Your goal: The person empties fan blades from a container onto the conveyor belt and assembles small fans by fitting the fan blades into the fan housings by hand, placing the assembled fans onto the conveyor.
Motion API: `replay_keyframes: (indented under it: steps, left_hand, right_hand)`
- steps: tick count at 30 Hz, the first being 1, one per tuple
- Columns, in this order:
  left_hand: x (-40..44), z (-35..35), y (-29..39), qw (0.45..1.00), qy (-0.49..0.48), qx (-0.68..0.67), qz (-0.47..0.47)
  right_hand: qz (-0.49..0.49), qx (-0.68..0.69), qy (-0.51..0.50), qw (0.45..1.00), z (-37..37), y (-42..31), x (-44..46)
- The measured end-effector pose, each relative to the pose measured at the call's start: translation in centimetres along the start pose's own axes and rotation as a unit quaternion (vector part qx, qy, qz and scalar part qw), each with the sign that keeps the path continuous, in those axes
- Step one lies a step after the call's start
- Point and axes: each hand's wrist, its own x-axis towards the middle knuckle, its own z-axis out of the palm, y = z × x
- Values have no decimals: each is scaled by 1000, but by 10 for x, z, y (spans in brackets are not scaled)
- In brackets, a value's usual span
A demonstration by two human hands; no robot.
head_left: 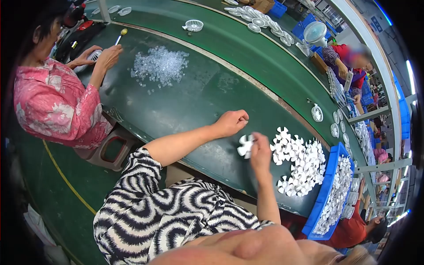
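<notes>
My right hand (261,152) grips a small white fan blade (244,146) just above the green table (207,154); the hand is slightly blurred. To its left, my left hand (230,123) hovers over or rests on the table with its fingers curled together. Whatever those fingers may hold is too small to make out. Close by on the right lies a loose pile of white fan blades (300,165), spread across the tabletop. Beyond the pile, a blue tray (317,194) stands full of similar white blades.
A heap of clear plastic pieces (161,65) lies farther left on the table. A co-worker in a pink flowered shirt (53,97) handles a white fan housing (94,54) there. Along the far side runs a green conveyor belt (260,66) bearing white housings (317,113).
</notes>
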Motion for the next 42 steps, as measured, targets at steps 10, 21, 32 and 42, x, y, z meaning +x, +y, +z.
replay_keyframes:
  steps: [10,21,32,42]
  left_hand:
    - [7,-2,66,998,-60,-30,-2]
    - [160,-153,-9,907,66,396,129]
    - [284,-291,-165,761,135,630,-74]
    - [235,-184,-75,831,21,535,150]
  right_hand:
    - [-42,-84,31,995,4,36,-3]
    - [-187,-127,32,974,14,27,-36]
    - [-125,-119,-15,985,8,15,-28]
    - [-117,-101,-24,988,6,15,-26]
